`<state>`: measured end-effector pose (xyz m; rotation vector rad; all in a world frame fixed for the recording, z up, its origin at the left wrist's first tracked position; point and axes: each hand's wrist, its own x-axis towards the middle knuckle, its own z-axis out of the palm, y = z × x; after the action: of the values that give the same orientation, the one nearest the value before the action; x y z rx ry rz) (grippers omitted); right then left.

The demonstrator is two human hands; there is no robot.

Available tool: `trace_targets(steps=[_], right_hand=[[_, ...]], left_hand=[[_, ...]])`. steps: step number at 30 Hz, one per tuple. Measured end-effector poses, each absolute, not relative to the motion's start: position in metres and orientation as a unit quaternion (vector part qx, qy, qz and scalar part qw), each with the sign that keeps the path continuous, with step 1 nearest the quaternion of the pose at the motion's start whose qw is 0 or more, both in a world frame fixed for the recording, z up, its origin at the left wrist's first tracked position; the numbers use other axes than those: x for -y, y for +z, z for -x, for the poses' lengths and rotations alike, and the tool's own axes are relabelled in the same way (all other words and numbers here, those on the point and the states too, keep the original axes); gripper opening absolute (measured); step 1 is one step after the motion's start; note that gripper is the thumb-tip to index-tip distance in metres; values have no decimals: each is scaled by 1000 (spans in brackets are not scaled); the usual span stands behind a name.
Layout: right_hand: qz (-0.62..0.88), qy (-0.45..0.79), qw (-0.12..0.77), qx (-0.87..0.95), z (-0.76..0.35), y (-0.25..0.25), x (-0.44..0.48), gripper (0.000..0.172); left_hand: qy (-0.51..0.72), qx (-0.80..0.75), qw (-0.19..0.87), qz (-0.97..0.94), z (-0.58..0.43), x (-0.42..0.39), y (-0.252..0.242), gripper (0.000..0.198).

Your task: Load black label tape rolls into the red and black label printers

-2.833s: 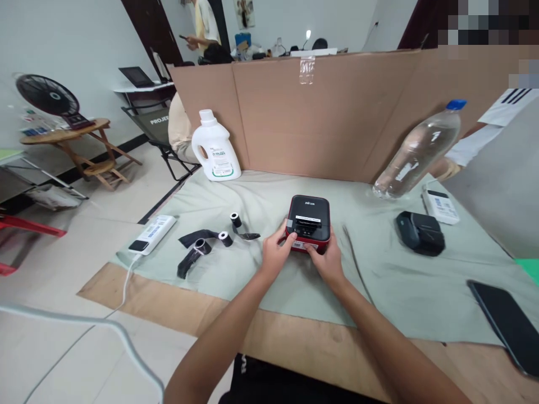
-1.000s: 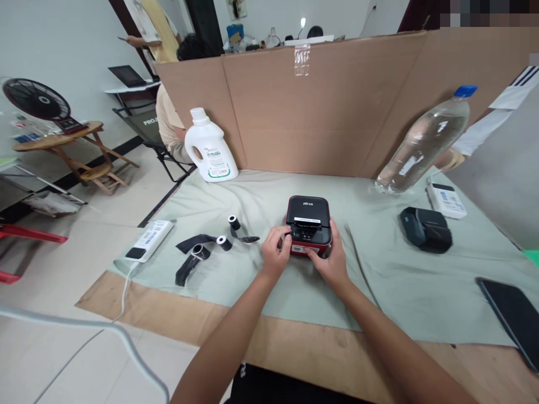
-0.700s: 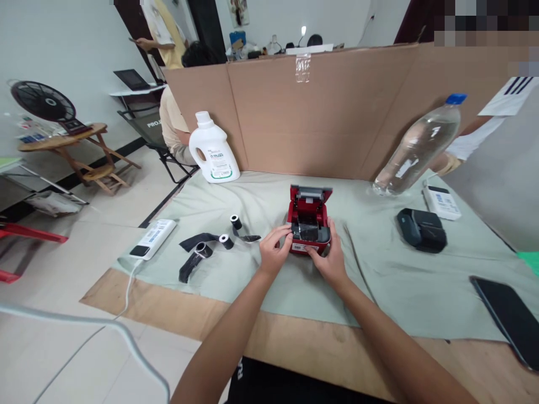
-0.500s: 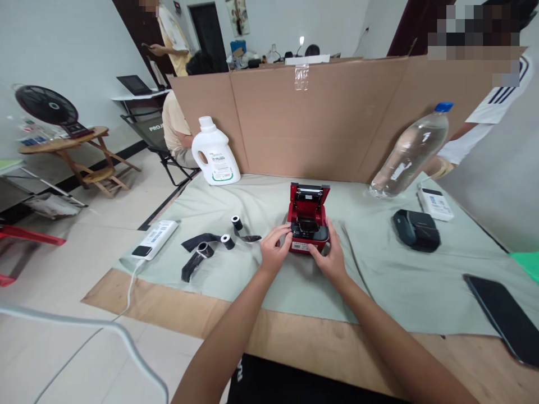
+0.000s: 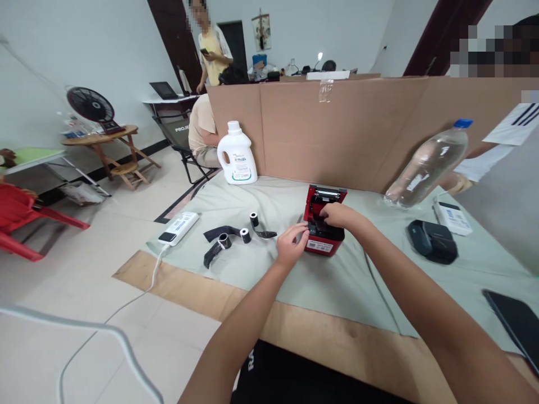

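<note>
A small red thermal printer (image 5: 333, 248) sits on the cloth with its lid raised and a white label on its front. My left hand (image 5: 290, 245) is closed at the printer's left side, fingertips on its edge. Over the open compartment, my right hand (image 5: 336, 214) reaches in from the right with bent fingers. Its fingertips are partly hidden inside, so I cannot make out what they hold. To the left lie small rolls with dark strips: one large roll (image 5: 224, 241) and two smaller, a white-ended roll (image 5: 245, 235) and another roll (image 5: 253, 219).
A white jug (image 5: 239, 157) and a tilted clear bottle (image 5: 429, 165) stand before a cardboard screen (image 5: 328, 134). A black device (image 5: 432, 241), a white power bank (image 5: 452, 216) and a phone (image 5: 514, 320) lie right. Another white power bank (image 5: 179, 227) with a cable lies left. People are nearby.
My right hand has left the printer's right side and moved up into its open compartment. My left hand stays at the left side. The camera view has shifted left.
</note>
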<state>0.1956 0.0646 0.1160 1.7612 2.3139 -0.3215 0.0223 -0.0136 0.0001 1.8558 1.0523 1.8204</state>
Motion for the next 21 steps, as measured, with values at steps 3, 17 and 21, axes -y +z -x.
trace_targets(steps=[3,17,21], right_hand=[[-602,-106,160,-775,-173,118,-76,29],[-551,-81,-150,-817,-173,175,-24,31],[-514,-131,-261,-806,-113,178,-56,38]], left_hand=[[639,-372,174,-651,-22,13,0,19],[610,-394,188,-662,-22,11,-5,14],[607,-428,194,-641,-24,10,-6,20]])
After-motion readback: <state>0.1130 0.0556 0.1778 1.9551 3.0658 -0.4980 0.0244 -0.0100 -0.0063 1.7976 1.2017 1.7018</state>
